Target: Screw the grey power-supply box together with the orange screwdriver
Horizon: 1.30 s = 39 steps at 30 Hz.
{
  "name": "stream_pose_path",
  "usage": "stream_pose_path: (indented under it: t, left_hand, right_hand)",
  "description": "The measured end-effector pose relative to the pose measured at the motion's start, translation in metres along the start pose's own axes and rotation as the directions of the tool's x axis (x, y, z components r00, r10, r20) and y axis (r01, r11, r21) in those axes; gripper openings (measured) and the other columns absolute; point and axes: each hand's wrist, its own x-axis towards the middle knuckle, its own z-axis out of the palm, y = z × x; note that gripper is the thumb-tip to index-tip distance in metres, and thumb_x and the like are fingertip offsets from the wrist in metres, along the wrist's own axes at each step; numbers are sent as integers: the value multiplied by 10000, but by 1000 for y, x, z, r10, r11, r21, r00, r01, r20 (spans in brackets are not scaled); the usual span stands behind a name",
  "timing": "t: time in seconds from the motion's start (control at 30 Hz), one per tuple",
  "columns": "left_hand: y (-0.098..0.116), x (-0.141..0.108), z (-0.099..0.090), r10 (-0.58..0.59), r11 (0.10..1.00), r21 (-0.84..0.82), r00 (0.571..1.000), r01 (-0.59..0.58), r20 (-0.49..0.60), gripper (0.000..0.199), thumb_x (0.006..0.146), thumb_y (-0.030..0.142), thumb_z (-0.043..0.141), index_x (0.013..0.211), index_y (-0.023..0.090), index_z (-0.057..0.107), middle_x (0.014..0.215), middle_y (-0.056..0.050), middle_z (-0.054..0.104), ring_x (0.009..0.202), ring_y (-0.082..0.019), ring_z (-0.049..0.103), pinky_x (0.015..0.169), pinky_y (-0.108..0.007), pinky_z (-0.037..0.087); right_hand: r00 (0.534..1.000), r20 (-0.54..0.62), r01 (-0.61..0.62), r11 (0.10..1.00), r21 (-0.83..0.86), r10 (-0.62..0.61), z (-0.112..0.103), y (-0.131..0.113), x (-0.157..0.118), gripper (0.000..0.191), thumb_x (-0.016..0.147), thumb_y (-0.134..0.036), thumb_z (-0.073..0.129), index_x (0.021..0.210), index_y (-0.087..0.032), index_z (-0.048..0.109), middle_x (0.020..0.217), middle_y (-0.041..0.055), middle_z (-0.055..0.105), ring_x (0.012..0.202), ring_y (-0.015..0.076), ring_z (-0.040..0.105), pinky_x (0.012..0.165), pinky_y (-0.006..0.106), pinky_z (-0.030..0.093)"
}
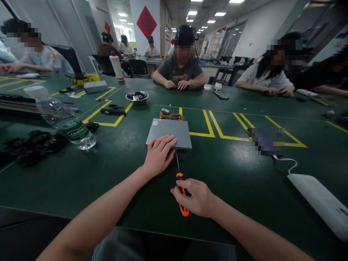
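Observation:
A grey metal box (174,129) lies on the green table (130,192), with a bundle of coloured wires (172,116) at its far side. My left hand (160,155) rests on the box's near left part, palm down and fingers stretched out. Between the thumb and fingers of my right hand (194,197) is an orange and black screwdriver (184,210). Its thin shaft points away from me, and the tip reaches the near side of the box. What the tip touches is too small to tell.
A water bottle (69,127) and black parts (34,145) lie left. Beyond them are a metal bowl (137,102) and a black tool (113,112). At right are a phone (262,141) and a white device (317,201) with a cable. Several people sit around.

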Motion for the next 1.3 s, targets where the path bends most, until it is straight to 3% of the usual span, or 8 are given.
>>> stream_pose_path:
  t: [0.43, 0.93, 1.17, 1.3]
  left_hand:
    - [-10, 3, 2, 38, 999, -33, 999, -38, -1, 351, 872, 255, 447, 1222, 234, 463, 1271, -44, 536, 1183, -207, 454, 934, -385, 267]
    - [-9, 3, 2, 20, 999, -39, 1000, -20, -5, 347, 865, 251, 454, 1212, 240, 470, 1264, -46, 541, 1173, -211, 456, 925, -392, 275]
    - [-8, 3, 2, 11, 999, -49, 1000, -11, -7, 355, 860, 242, 462, 1215, 244, 473, 1264, -48, 540, 1174, -218, 455, 930, -401, 273]
    - [-8, 3, 2, 10, 999, -47, 1000, -10, -4, 346, 864, 241, 456, 1210, 244, 476, 1267, -45, 538, 1176, -215, 454, 928, -399, 274]
  right_hand:
    - [983, -184, -23, 1000, -9, 21, -28, 12, -2, 98, 698, -125, 643, 744, -154, 562, 700, 19, 575, 583, 80, 529, 496, 185, 456]
    - [991, -128, -49, 998, -49, 42, -22, 13, -3, 63, 740, -166, 612, 757, -169, 551, 745, 22, 573, 579, 73, 492, 507, 184, 434]
    - [999, -1, -41, 998, -56, 41, -12, 8, -2, 44, 780, -196, 578, 751, -168, 561, 791, 47, 571, 624, 94, 512, 534, 198, 436]
    - [998, 47, -47, 999, 9, 47, -12, 3, 2, 244, 782, -375, 555, 833, -138, 588, 830, 89, 580, 716, 142, 552, 589, 239, 485]
